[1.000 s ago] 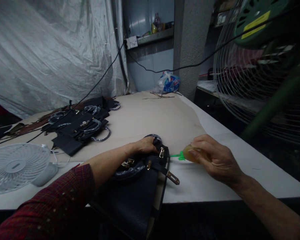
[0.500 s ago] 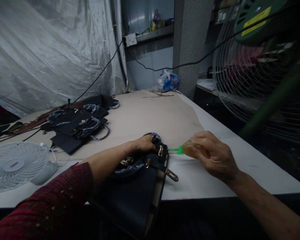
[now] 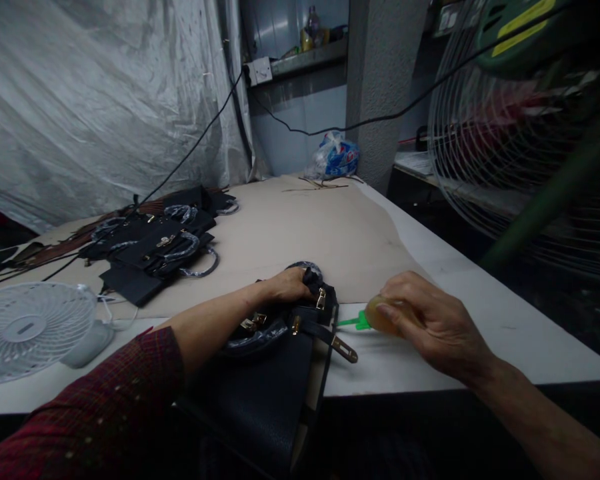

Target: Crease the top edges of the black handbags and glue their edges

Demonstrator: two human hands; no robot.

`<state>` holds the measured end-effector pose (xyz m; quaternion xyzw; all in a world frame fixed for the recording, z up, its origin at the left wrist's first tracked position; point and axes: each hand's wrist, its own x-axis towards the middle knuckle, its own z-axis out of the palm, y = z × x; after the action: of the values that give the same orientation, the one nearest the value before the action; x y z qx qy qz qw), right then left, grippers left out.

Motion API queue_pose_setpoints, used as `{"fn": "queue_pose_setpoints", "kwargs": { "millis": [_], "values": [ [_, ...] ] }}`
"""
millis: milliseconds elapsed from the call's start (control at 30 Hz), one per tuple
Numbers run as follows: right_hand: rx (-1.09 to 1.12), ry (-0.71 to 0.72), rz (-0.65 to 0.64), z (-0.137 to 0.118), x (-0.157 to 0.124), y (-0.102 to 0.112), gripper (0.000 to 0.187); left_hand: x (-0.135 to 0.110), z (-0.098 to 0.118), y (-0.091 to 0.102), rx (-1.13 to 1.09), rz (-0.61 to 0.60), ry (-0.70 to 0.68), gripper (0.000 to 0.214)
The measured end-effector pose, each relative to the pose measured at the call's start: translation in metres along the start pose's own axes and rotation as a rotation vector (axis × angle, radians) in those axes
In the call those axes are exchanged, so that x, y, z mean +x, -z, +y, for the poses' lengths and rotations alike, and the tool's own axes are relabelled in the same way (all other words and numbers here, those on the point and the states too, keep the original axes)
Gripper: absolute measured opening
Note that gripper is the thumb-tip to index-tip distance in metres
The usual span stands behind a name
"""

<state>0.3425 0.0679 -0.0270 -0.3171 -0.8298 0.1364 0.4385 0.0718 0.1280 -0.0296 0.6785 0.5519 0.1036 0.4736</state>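
A black handbag [image 3: 260, 400] with gold hardware and plastic-wrapped handles lies at the table's front edge, its lower part reaching over it. My left hand [image 3: 291, 285] is closed on the bag's top near a zip pull [image 3: 321, 299]; its fingertips are partly hidden. From the bag's side a strap with a metal end plate [image 3: 345, 349] sticks out to the right. My right hand [image 3: 430, 320] is wrapped round a small amber squeeze bottle [image 3: 380, 315]. The bottle's thin green nozzle [image 3: 353, 322] points left, its tip at the bag's side edge.
Several black handbags [image 3: 155, 247] are piled at the left on the table [image 3: 480, 320]. A small white fan [image 3: 30, 330] stands at the front left. A large caged fan [image 3: 520, 160] is at the right. A cable [image 3: 195, 150] hangs across the back.
My right hand has moved the bottle a little towards me, so the nozzle has slid down along the bag's side edge. My left hand keeps its grip on the bag.
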Motion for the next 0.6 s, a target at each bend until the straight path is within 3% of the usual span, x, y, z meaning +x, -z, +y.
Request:
{"fn": "queue_pose_setpoints", "kwargs": {
  "millis": [100, 267, 433, 600],
  "values": [
    [-0.038, 0.028, 0.096, 0.0003, -0.0038, -0.0003, 0.008, 0.0008, -0.0026, -0.0011, -0.036, -0.015, 0.007, 0.020],
    [-0.001, 0.053, 0.001, -0.0014, -0.0077, -0.0009, 0.010, -0.0003, -0.0049, -0.0027, -0.007, 0.032, 0.024, 0.023],
    [-0.131, 0.113, 0.176, 0.0035, -0.0110, -0.0049, 0.015, -0.0019, -0.0068, -0.0050, -0.026, 0.031, 0.012, 0.023],
    [-0.137, 0.112, 0.199, 0.0084, -0.0089, -0.0050, 0.016, -0.0021, -0.0066, -0.0049, -0.012, 0.040, 0.027, 0.020]
  ]
}}
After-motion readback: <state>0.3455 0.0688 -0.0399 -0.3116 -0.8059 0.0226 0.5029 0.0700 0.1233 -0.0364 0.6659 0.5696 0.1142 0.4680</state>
